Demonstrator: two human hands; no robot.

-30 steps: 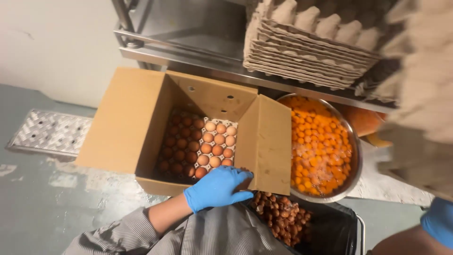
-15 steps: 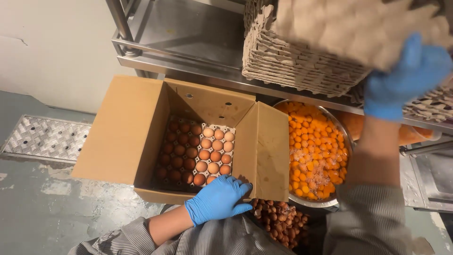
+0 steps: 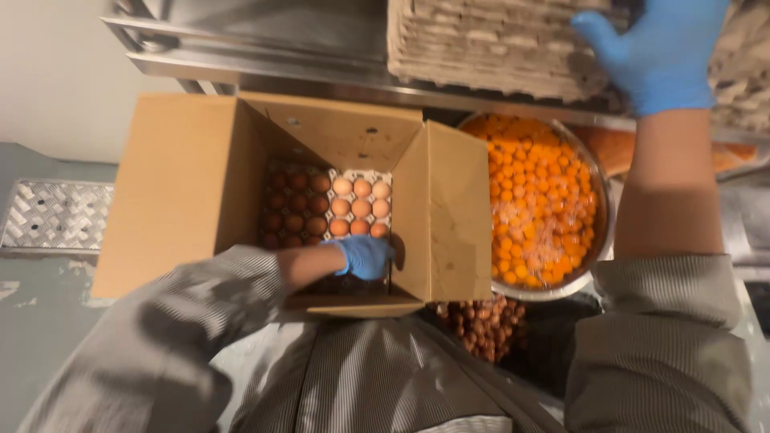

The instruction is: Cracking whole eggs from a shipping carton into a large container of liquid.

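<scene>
From the head view, the left hand (image 3: 365,256), in a blue glove, has dropped from the near rim of the open brown cardboard box (image 3: 192,192) down inside it, fingers curled over the brown eggs on their grey pulp tray (image 3: 353,200); whether it grips one cannot be told. The right hand (image 3: 659,52), raised a moment ago with a tray, now lies spread flat against the tall stack of grey pulp egg trays (image 3: 497,44) on the steel shelf (image 3: 265,68), holding nothing. Below it sits a round steel bowl of orange yolks (image 3: 541,200). The box flaps stand close beside the left hand; a dark bin of brown shells (image 3: 485,325) lies nearer the body.
</scene>
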